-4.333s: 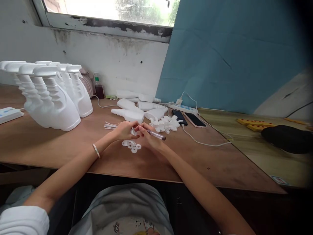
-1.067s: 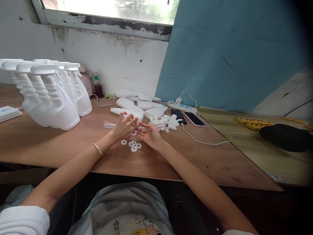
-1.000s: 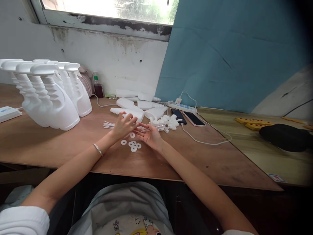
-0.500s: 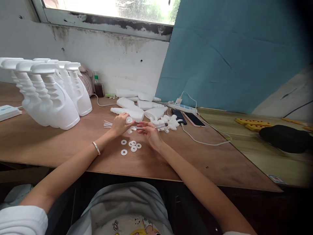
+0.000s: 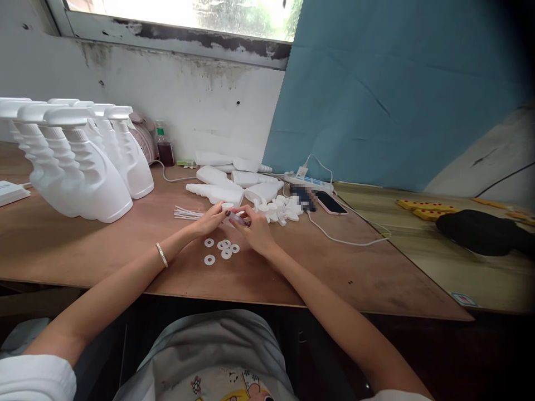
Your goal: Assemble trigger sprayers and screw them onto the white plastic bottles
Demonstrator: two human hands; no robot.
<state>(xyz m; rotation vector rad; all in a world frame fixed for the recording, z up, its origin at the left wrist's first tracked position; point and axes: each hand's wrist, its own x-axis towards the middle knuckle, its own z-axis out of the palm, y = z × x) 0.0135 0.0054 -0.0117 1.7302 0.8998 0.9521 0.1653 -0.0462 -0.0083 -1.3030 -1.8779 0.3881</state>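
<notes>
My left hand point(image 5: 210, 220) is closed around a small round white plastic cap point(image 5: 227, 206). Close beside it, the fingers of my right hand point(image 5: 256, 228) grip a slim pen-like tool point(image 5: 237, 219), whose dark end lies at the cap. Whether that end touches the cap I cannot tell. Several flat white ring washers point(image 5: 209, 260) lie on the table in front of my hands. Behind my left hand is a bundle of thin white tubes point(image 5: 186, 213). A heap of white spray trigger heads point(image 5: 278, 210) lies just beyond my right hand.
White spray bottles point(image 5: 102, 186) with heads on stand at the left. Several white bottles point(image 5: 215, 192) lie behind my hands. Towards the right are a phone point(image 5: 331, 203), a power strip point(image 5: 311, 182) and a white cable point(image 5: 346, 243). A dark bottle point(image 5: 165, 151) stands by the wall.
My right hand has closed on the tool and turned it, so its dark end now points left instead of right. Both hands have drawn together, bringing the tool to the cap.
</notes>
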